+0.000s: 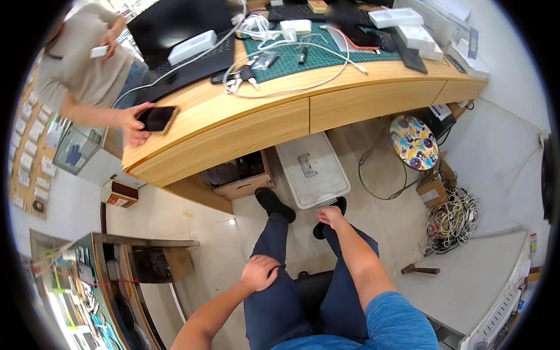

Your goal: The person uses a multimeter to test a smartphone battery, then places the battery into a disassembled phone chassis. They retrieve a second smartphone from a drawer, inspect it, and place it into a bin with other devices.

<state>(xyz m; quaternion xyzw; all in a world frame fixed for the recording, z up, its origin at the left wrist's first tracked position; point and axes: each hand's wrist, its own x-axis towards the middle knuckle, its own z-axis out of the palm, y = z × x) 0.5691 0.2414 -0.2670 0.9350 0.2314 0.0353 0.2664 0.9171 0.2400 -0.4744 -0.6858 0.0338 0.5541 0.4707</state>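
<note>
My left hand [261, 273] lies over my left knee, fingers spread on the dark trousers [269, 245] and holding nothing. My right hand [331, 216] reaches down past my right knee with its fingers curled, close to the front edge of a white lidded storage box [309, 169]. Whether it touches the box or has anything in it cannot be made out. The box stands on the floor under the desk, its grey lid handle [307, 165] uppermost. My black shoes [274, 204] are on either side of its near end.
A wooden desk [256, 131] spans the far side, bearing a laptop [186, 35], green cutting mat [286, 64], keys [248, 74] and cables. At left, another person's hand [135, 125] holds a phone [157, 118]. A cardboard box [248, 185], tangled cables [452, 221] and a hammer [420, 269] lie around.
</note>
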